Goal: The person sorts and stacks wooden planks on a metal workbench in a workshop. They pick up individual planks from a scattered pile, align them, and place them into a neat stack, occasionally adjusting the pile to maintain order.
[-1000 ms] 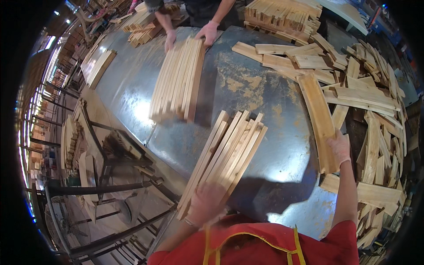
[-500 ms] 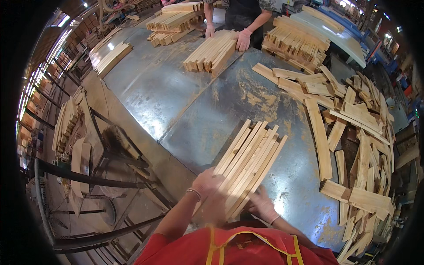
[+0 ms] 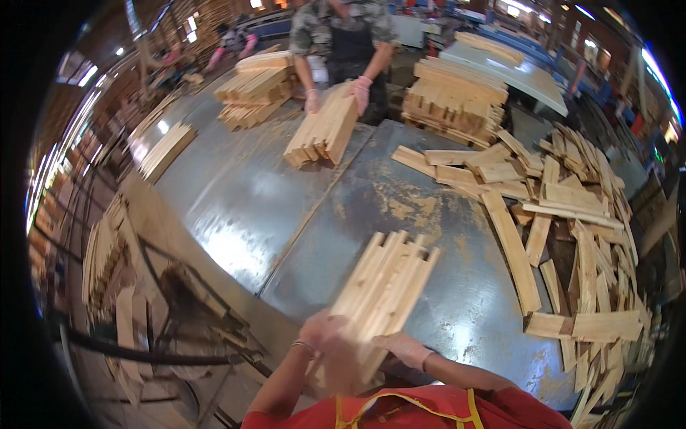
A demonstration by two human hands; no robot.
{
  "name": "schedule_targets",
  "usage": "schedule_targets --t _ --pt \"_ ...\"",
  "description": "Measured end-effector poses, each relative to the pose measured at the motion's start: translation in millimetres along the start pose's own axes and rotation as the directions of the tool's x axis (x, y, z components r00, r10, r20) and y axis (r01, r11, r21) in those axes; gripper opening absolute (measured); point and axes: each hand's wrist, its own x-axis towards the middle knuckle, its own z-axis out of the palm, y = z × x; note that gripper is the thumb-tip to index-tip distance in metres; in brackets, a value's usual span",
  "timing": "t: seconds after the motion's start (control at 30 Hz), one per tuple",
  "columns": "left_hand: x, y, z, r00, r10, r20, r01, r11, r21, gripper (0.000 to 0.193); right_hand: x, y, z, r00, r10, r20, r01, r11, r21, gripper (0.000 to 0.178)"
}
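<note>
A bundle of pale wooden strips (image 3: 389, 289) lies lengthwise before me, its near end at the table's front edge and its far ends uneven. My left hand (image 3: 325, 334) is closed against the bundle's left side, partly blurred. My right hand (image 3: 405, 349) grips the right side near the close end, thumb toward the top. The strips sit tightly side by side between both hands. Across the metal table (image 3: 236, 214), a co-worker's two gloved hands hold another bundle of strips (image 3: 325, 125), tilted with its near end low.
Loose offcuts (image 3: 586, 264) are heaped along the table's right side. Stacked strips (image 3: 457, 96) stand at the far right, with another stack (image 3: 254, 89) at the far left. A small row of strips (image 3: 168, 151) lies at the left edge. Dark metal framework (image 3: 150, 354) stands left of the table.
The strips in my hands are pressed closer together, and my right hand has come up along their side. The co-worker's bundle has been drawn up and tilted. My view has shifted.
</note>
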Motion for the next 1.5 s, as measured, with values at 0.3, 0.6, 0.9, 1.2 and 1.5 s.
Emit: schedule_targets --t 0.3,0.6,0.9,1.2,1.5 --pt "79.9 -74.4 -101.1 0.966 -0.132 -0.223 0.128 0.991 -0.032 0.055 85.8 -119.3 58.3 0.998 -0.059 -0.008 0.052 0.920 -0.388 0.102" --pt "2.1 45.4 -97.2 0.871 0.282 -0.403 -0.166 0.940 0.298 0.083 -12.8 -134.5 -188.5 0.426 -0.649 -0.630 0.030 0.707 -0.707 0.067" --pt "34.5 158.7 90.7 0.802 0.596 0.042 -0.544 0.700 0.463 0.066 -125.6 -74.9 -322.1 0.612 -0.271 -0.743 -0.442 0.662 -0.605 0.083" --pt "41.4 310.0 260.7 0.771 0.608 0.190 -0.604 0.603 0.521 0.087 -75.8 -218.5 -565.7 0.109 0.310 -0.944 0.894 0.385 0.230 0.111" --pt "67.5 246.4 259.4 0.853 0.513 -0.099 -0.405 0.769 0.495 0.075 -80.3 -171.0 -658.2 0.037 0.180 -0.983 0.985 0.161 0.067 0.053"
